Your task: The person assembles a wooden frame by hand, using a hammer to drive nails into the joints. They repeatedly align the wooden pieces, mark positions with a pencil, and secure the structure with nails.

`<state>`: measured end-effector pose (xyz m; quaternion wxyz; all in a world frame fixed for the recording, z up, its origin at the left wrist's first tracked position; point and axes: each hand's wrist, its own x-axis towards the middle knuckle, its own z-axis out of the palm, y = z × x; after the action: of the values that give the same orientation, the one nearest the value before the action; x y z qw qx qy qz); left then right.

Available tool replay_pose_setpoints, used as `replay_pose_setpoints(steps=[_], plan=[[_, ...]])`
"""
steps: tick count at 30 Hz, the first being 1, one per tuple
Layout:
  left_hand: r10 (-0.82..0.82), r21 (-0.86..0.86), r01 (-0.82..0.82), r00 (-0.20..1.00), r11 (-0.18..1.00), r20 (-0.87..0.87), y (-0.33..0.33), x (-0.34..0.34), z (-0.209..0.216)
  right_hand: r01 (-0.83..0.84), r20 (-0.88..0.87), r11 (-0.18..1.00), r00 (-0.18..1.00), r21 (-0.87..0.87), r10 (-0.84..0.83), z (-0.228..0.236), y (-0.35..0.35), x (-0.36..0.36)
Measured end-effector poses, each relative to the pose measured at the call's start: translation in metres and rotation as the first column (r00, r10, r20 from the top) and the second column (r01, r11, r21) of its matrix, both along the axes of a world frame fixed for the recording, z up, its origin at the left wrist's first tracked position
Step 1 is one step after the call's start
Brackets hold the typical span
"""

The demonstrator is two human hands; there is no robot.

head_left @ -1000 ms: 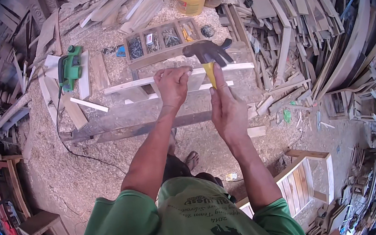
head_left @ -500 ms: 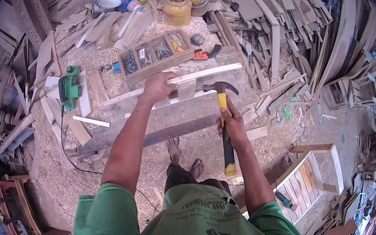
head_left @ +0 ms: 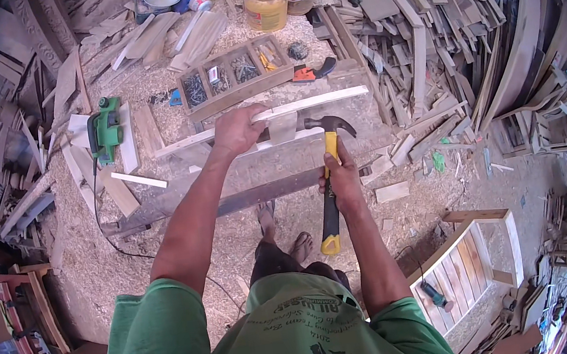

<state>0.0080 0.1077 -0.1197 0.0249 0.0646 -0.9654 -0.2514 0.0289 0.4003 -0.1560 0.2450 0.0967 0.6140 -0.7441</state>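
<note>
My left hand (head_left: 240,129) is closed on a light wooden strip (head_left: 320,100), the far rail of a narrow frame lying on the workbench (head_left: 247,178). A short flat crosspiece (head_left: 284,127) shows just right of that hand, between the two rails. My right hand (head_left: 343,181) grips a claw hammer (head_left: 330,217) by its yellow and black handle. The dark steel head is beside the right part of the frame, with the claw turned right. Whether the head touches the wood, I cannot tell.
Beyond the frame lies a divided wooden tray (head_left: 236,98) of nails and screws, with an orange-and-black tool (head_left: 313,71) nearby. A green power planer (head_left: 105,132) with a cord sits left. Yellow jars (head_left: 267,7) stand behind. Scrap wood (head_left: 416,35) piles up right; a slatted wooden piece (head_left: 466,263) stands lower right.
The hammer's handle end has swung left and slightly up in my right hand. My left hand keeps its hold on the strip. The whole view has shifted a little.
</note>
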Motion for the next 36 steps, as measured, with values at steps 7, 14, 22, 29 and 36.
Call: replay_pose_setpoints(steps=[7, 14, 22, 29, 36], plan=[[-0.003, 0.046, 0.003, 1.0, 0.999, -0.006, 0.003, 0.005, 0.0, 0.049, -0.56, 0.826, 0.758, 0.561, 0.335, 0.059, -0.004, 0.019], [0.008, 0.011, -0.008, 1.0, 1.0, -0.025, 0.002, 0.007, -0.006, 0.134, -0.605, 0.645, 0.527, 0.753, 0.597, 0.081, -0.022, -0.009], [0.045, 0.04, -0.046, 0.998, 0.998, 0.033, -0.001, 0.003, 0.002, 0.191, -0.605, 0.601, 0.495, 0.776, 0.624, 0.071, -0.028, -0.006], [0.049, 0.115, -0.063, 0.991, 0.991, 0.121, -0.003, -0.005, 0.008, 0.169, -0.52, 0.525, 0.559, 0.834, 0.645, 0.067, -0.024, -0.006], [0.023, 0.155, -0.036, 0.996, 0.987, 0.089, -0.015, -0.01, 0.0, 0.167, -0.561, 0.583, 0.567, 0.795, 0.603, 0.069, -0.028, -0.005]])
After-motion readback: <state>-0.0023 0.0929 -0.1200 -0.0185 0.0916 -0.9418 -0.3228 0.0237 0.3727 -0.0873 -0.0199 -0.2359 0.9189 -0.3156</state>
